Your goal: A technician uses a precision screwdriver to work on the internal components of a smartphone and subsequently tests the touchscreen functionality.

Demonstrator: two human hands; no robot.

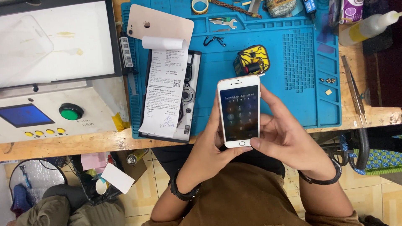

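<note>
- We see the left hand (209, 142) cupping the white phone (239, 111) from below, fingers wrapped behind.
- The right hand (284, 134) grips its right edge, thumb apparently on the lower bezel.

A worn wooden bench (63, 146) carried a blue rubber work mat (293, 79) spread just beyond the hands (251, 142). Left of them on the mat lay an opened phone body (190, 96) under a long white paper receipt (165, 88), with a rose-gold phone back cover (161, 23) farther out. Straight ahead sat a yellow-and-black patterned block (252, 60). Far left on the bench stood a white machine with a green round button (71, 111). To the right lay metal tweezers (354, 90) and a white squeeze bottle (368, 26).
</note>
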